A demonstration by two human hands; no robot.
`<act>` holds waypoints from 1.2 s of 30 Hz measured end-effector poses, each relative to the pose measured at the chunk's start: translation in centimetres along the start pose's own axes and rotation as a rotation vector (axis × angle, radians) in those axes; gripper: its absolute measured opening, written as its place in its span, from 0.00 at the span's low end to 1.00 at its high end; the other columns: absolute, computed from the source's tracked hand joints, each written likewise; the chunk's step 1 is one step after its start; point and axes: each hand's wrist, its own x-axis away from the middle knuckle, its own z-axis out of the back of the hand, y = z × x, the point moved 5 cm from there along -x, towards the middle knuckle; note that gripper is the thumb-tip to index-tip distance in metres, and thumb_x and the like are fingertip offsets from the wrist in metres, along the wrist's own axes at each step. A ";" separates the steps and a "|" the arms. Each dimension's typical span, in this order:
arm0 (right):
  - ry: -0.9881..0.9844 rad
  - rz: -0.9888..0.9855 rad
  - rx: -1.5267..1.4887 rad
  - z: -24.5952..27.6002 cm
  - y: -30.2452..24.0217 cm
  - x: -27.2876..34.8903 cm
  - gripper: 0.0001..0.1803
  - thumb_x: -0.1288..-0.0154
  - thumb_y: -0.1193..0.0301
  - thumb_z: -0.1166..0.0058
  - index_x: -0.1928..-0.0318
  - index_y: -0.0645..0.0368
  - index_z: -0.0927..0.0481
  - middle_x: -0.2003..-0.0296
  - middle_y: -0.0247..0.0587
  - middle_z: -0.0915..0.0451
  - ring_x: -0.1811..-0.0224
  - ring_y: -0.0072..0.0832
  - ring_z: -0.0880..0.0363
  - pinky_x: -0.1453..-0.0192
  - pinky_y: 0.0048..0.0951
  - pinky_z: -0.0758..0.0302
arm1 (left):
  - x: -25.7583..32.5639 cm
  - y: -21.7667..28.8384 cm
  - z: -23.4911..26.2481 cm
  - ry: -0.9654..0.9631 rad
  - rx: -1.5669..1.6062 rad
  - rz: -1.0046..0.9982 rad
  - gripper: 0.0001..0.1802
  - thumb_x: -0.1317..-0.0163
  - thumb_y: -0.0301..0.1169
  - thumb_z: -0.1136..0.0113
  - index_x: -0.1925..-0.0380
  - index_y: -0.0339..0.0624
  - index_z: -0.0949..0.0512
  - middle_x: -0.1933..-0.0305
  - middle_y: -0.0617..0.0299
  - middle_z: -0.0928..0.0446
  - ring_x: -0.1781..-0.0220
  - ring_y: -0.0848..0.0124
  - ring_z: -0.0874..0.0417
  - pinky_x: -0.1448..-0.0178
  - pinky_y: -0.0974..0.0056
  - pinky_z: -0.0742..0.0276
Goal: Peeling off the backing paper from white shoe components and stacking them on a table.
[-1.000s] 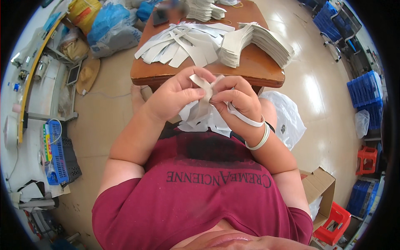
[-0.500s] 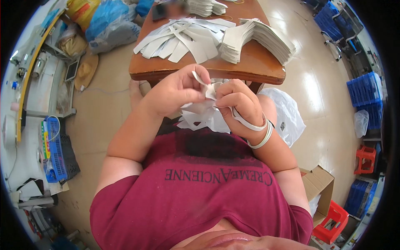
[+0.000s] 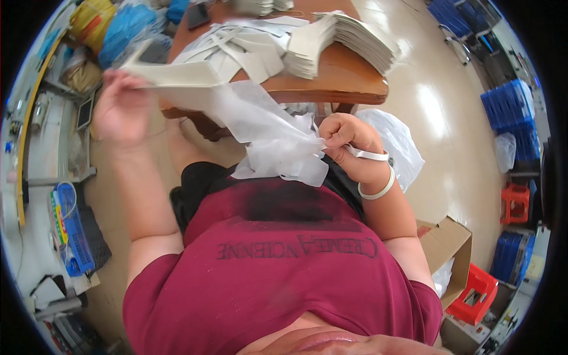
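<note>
My left hand (image 3: pixel 123 107), blurred by motion, is out to the left, closed on a cream-white curved cut piece (image 3: pixel 180 75) that stretches over the table's near edge. From that piece a thin, translucent white sheet (image 3: pixel 254 112) runs down to my right hand (image 3: pixel 354 145), which pinches its crumpled end between thumb and fingers. A narrow white strip (image 3: pixel 368 154) trails across the back of my right hand, and a pale band (image 3: pixel 378 187) circles that wrist. More crumpled white sheet material (image 3: pixel 284 161) lies over my lap.
On the brown wooden table (image 3: pixel 331 92) lie a neat stack of curved white pieces (image 3: pixel 312 48), a loose fanned pile (image 3: pixel 251 50) and a dark phone (image 3: pixel 198 16). A white plastic bag (image 3: pixel 397 148) stands right of my legs. A cardboard box (image 3: pixel 447 248) and red stool (image 3: pixel 476 294) are lower right.
My left hand has swung far left and up, drawing the cream piece out and stretching the thin sheet between both hands. The right hand stays near its place, still pinching.
</note>
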 end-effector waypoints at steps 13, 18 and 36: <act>0.177 -0.035 -0.400 3.5 1.8 2.4 0.05 0.38 0.77 0.41 0.66 0.60 0.24 0.59 0.42 0.21 0.58 0.27 0.25 0.57 0.29 0.28 | 2.8 13.9 4.0 0.258 -0.548 -0.251 0.06 0.29 0.22 0.49 0.56 0.39 0.24 0.60 0.59 0.23 0.68 0.75 0.32 0.69 0.72 0.36; 0.187 -0.036 -0.479 3.5 1.5 1.4 0.09 0.35 0.68 0.42 0.65 0.61 0.23 0.56 0.47 0.20 0.56 0.31 0.25 0.51 0.32 0.29 | 1.8 5.6 -1.3 0.244 -0.735 -0.185 0.07 0.29 0.23 0.47 0.54 0.40 0.23 0.57 0.61 0.21 0.70 0.78 0.32 0.73 0.75 0.39; 0.271 -0.310 -0.848 0.7 7.8 -0.8 0.23 0.49 0.66 0.23 0.79 0.56 0.31 0.36 0.52 0.27 0.71 0.21 0.24 0.63 0.28 0.24 | -1.0 -14.2 -17.1 -0.523 -1.172 0.448 0.09 0.32 0.24 0.41 0.54 0.34 0.19 0.59 0.62 0.19 0.78 0.84 0.30 0.75 0.78 0.33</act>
